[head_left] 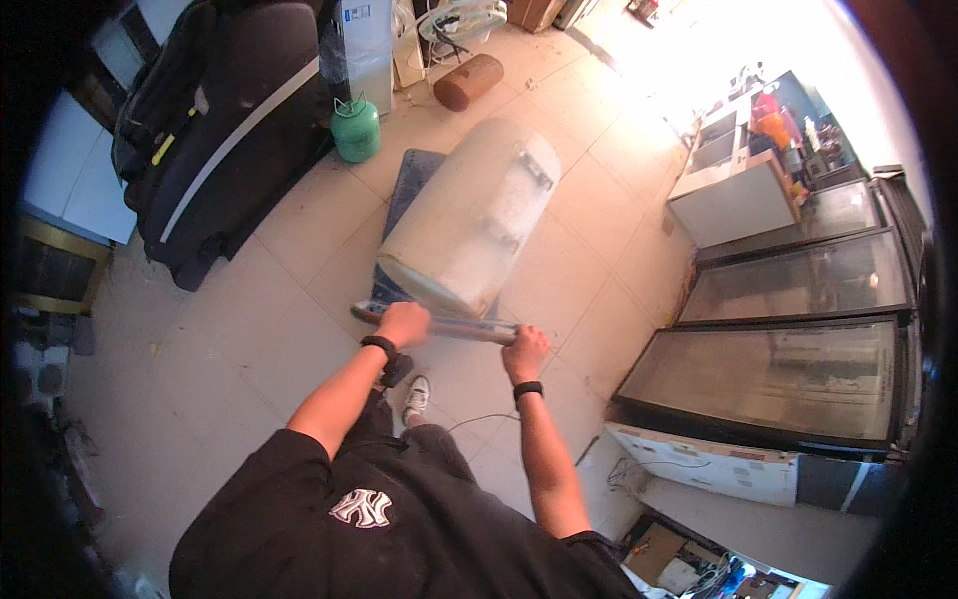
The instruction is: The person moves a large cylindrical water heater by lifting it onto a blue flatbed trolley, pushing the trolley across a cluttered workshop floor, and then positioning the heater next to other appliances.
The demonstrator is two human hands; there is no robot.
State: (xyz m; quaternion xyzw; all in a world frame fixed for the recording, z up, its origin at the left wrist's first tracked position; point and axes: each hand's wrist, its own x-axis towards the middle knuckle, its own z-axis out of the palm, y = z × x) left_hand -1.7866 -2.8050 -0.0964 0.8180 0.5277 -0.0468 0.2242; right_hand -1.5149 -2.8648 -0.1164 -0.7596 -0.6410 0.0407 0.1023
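A large whitish cylinder [459, 215], like a water heater tank with two brackets on its side, lies on a blue platform cart [401, 200] ahead of me. The cart's metal push handle [464, 327] crosses in front of the tank's near end. My left hand [404, 324] is closed round the handle near its left end. Toward the other end, my right hand [526, 352] grips the same bar. Most of the cart's deck is hidden beneath the tank.
Left of the cart stand a green gas cylinder [357, 132] and a bulky black armchair [235, 110]. A rusty brown cylinder [469, 82] lies farther off. Along the right are glass-doored cabinets [758, 374] and a white box unit [733, 205] with bottles. A thin cable [479, 417] crosses the tiled floor.
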